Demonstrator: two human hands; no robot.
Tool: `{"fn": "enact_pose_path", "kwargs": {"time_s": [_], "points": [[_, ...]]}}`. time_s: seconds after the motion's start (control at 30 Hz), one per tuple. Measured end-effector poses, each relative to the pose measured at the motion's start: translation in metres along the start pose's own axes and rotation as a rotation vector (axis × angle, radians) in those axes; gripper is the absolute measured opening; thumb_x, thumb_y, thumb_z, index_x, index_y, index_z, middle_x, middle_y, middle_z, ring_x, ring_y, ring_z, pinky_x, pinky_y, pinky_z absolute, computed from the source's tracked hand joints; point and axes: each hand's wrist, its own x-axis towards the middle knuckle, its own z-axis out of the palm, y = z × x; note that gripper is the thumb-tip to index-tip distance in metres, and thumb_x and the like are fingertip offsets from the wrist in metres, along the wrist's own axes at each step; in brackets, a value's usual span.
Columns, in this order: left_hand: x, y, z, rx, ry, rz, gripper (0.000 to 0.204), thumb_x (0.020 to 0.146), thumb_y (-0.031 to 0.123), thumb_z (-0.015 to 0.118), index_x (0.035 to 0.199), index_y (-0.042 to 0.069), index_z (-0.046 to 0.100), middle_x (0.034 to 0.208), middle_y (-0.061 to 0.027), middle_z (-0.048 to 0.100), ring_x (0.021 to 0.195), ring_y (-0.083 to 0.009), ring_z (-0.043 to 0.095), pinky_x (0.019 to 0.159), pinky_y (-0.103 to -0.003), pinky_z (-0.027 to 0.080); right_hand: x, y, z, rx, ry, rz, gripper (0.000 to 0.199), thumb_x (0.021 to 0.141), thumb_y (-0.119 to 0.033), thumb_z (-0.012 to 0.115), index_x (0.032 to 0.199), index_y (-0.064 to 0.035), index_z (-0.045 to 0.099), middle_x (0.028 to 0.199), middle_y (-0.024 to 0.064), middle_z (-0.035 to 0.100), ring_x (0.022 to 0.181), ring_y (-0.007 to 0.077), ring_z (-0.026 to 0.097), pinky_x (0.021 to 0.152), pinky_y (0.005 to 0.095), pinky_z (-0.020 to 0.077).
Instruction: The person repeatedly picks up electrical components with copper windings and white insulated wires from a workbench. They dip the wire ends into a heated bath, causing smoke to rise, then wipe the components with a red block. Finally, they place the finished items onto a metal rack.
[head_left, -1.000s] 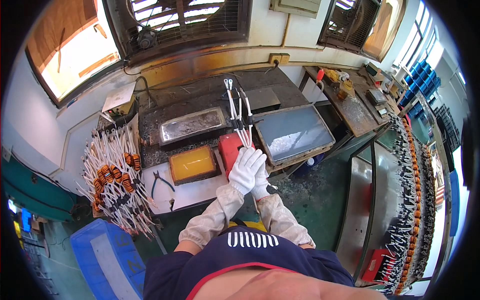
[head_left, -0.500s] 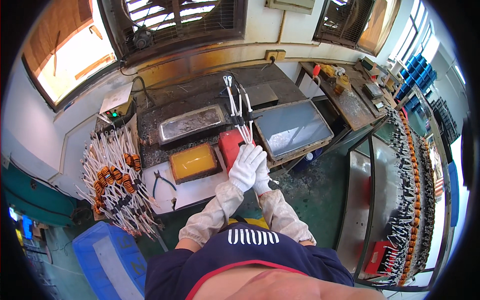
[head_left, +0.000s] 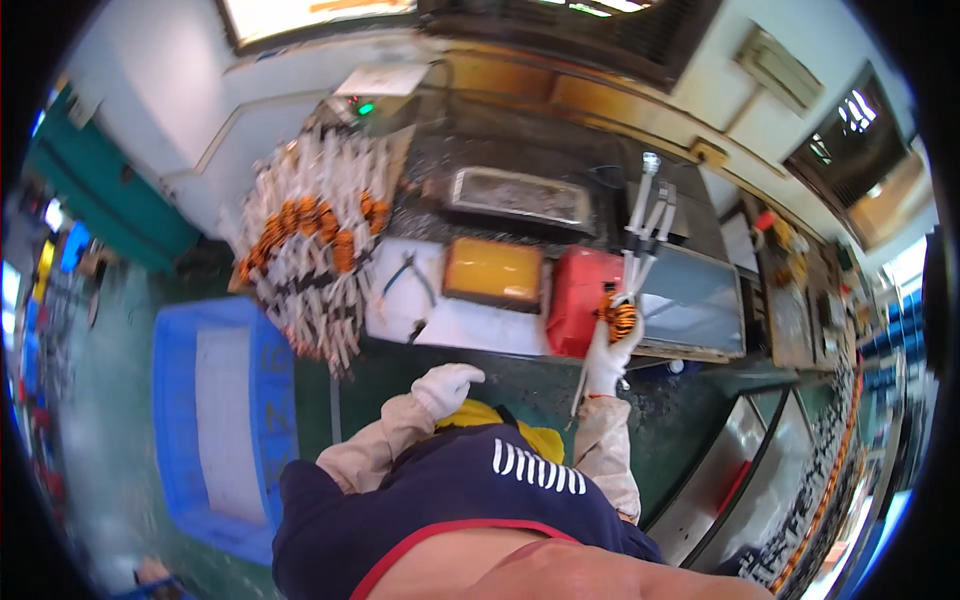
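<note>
My right hand (head_left: pixel 606 362), in a white glove, grips an orange-and-black wound coil (head_left: pixel 622 320) over the front edge of the bench. Long white sleeved leads (head_left: pixel 640 235) with metal ends rise from the coil, and thinner ones hang below the hand. Just left of the coil is a red box (head_left: pixel 582 300); behind the leads, to the right, lies a shallow tray with a grey-blue surface (head_left: pixel 695 300). My left hand (head_left: pixel 445 390), also gloved, is in front of my waist, off the bench. Its fingers look loosely extended and nothing shows in them.
A yellow-filled tray (head_left: pixel 493 270) and blue-handled pliers (head_left: pixel 408 285) lie on the bench, with a silver-topped rectangular pot (head_left: pixel 520 197) behind. Coils with white leads are heaped (head_left: pixel 320 225) at left. A blue crate (head_left: pixel 222 440) stands on the floor; a metal rack (head_left: pixel 745 470) is at right.
My hands, together at the red box before, are now apart: the left has drawn back leftward to my waist. The right keeps the coil, now visible. The view has turned left.
</note>
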Motion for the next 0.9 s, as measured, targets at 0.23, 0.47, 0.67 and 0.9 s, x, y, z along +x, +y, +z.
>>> {"fn": "enact_pose_path", "kwargs": {"time_s": [0.23, 0.47, 0.67, 0.9], "points": [[-0.074, -0.116, 0.031, -0.009, -0.116, -0.533, 0.031, 0.092, 0.022, 0.052, 0.116, 0.011, 0.068, 0.119, -0.0145, 0.067, 0.112, -0.0342, 0.063, 0.098, -0.040, 0.049, -0.001, 0.003, 0.003, 0.107, -0.018, 0.091, 0.064, 0.091, -0.002, 0.067, 0.145, -0.0012, 0.032, 0.131, 0.0162, 0.053, 0.116, 0.0228, 0.056, 0.103, 0.0351, 0.0447], [-0.226, -0.117, -0.013, 0.281, -0.539, -1.034, 0.036, 0.088, 0.030, 0.061, 0.116, 0.010, 0.071, 0.125, -0.0158, 0.065, 0.119, -0.0320, 0.061, 0.099, -0.043, 0.049, 0.001, 0.020, 0.005, 0.084, 0.193, 0.134, 0.056, 0.089, 0.002, 0.067, 0.138, -0.0013, 0.041, 0.125, 0.0132, 0.056, 0.110, 0.0202, 0.059, 0.099, 0.0337, 0.0473], [-0.237, -0.144, -0.005, 0.264, -0.632, -1.005, 0.037, 0.090, 0.031, 0.058, 0.120, 0.012, 0.069, 0.128, -0.0148, 0.064, 0.122, -0.0319, 0.058, 0.102, -0.043, 0.047, 0.026, -0.008, 0.004, 0.133, 0.099, 0.253, 0.042, 0.086, 0.007, 0.061, 0.126, -0.0029, 0.052, 0.108, 0.0059, 0.062, 0.097, 0.0151, 0.061, 0.087, 0.0291, 0.0509], [-0.111, -0.164, 0.015, 0.278, -0.658, -0.763, 0.039, 0.092, 0.032, 0.054, 0.125, 0.015, 0.067, 0.132, -0.0136, 0.062, 0.125, -0.0318, 0.056, 0.105, -0.042, 0.044, 0.054, -0.069, -0.096, 0.791, -0.031, 0.663, 0.049, 0.079, 0.009, 0.050, 0.128, 0.0033, 0.052, 0.113, 0.0137, 0.064, 0.100, 0.0255, 0.067, 0.090, 0.0375, 0.0565]]}}
